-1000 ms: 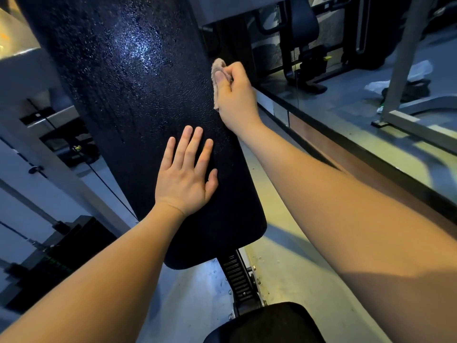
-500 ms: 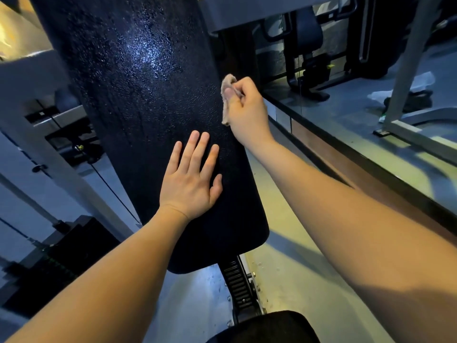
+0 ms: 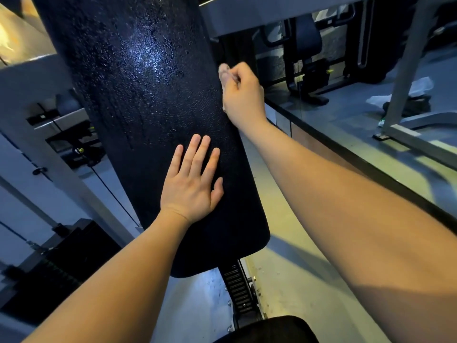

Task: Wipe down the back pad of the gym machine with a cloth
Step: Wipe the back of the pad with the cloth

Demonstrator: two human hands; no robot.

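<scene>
Black back pad (image 3: 138, 100), upright, slightly tilted, droplets glinting across upper half. Left hand (image 3: 191, 186) flat on pad's lower part, fingers spread, palm down. Right hand (image 3: 243, 95) fisted around pale cloth (image 3: 224, 70), pressed at pad's right edge; cloth mostly hidden by fingers. Toothed adjustment rail (image 3: 238, 290) below pad's bottom edge. Black seat (image 3: 269, 330) at frame bottom.
</scene>
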